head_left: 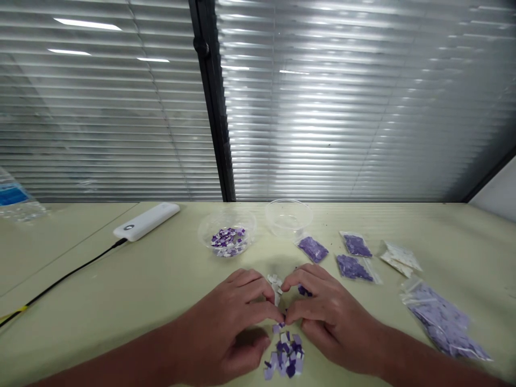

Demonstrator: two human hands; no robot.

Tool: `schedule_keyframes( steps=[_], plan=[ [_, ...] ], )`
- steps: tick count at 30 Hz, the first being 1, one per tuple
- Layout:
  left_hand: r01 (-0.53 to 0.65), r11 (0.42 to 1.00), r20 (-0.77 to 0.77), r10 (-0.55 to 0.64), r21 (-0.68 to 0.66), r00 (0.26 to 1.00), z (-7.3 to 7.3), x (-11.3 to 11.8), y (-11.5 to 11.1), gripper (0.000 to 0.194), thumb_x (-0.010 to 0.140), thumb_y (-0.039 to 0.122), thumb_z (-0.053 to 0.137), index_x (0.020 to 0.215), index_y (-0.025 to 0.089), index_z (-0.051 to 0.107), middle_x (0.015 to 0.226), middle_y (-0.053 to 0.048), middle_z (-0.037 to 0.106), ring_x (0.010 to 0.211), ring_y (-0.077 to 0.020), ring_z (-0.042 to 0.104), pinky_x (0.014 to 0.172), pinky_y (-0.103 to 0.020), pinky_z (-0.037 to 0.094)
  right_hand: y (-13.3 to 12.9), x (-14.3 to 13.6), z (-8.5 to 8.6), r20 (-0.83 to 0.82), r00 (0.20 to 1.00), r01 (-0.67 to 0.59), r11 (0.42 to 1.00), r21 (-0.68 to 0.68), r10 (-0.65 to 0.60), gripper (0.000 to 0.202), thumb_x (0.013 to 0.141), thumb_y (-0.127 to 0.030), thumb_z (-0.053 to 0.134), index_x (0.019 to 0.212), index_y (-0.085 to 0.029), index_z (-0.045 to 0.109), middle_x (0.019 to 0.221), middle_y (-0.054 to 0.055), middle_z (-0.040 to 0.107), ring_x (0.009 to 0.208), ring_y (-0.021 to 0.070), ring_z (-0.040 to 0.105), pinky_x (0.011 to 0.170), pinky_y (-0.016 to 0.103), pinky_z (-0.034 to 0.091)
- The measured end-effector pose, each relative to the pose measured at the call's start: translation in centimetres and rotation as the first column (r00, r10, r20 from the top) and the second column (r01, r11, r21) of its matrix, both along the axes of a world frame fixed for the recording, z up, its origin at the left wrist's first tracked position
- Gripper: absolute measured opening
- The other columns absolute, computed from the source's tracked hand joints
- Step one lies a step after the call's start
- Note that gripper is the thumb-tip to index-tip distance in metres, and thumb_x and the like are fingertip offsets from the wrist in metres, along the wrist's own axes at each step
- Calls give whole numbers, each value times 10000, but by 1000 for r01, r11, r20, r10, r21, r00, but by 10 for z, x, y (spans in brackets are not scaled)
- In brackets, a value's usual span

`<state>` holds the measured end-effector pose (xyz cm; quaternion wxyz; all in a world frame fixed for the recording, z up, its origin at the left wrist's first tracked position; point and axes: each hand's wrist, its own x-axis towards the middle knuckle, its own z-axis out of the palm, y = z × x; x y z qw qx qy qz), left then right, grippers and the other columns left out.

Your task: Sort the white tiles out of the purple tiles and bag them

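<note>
While the hands (pixel 242 325) (pixel 336 317) nearly meet, purple pieces (pixel 291 370) lie between.

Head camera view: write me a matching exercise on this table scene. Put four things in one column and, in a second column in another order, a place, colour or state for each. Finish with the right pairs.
Things
1. Power bank
2. Round bowl
3. Bottle
4. Loose pile of pieces

Places, colours, states
A. At the left edge of the picture, with a blue band
B. Low in the picture, between the left hand and the right hand
C. White, with a black cable attached
D. See-through, holding purple and white pieces

Right pairs: 1-C, 2-D, 3-A, 4-B
</note>
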<state>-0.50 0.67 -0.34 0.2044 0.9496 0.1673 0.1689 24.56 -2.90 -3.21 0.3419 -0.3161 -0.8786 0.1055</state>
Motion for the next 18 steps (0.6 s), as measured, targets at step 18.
schedule_keyframes(
  steps=[18],
  plan=[
    [-22,999,-19,21,-30,1000,1,1,1,392,809,46,622,1147,243,650,1064,-50,583,1019,-239,535,923,-395,412,1,0,-2,-19,1000,4,1000,-9,-4,309,801,54,547,897,-204,688,1102,50,658,1034,213,606,877,397,426]
  ],
)
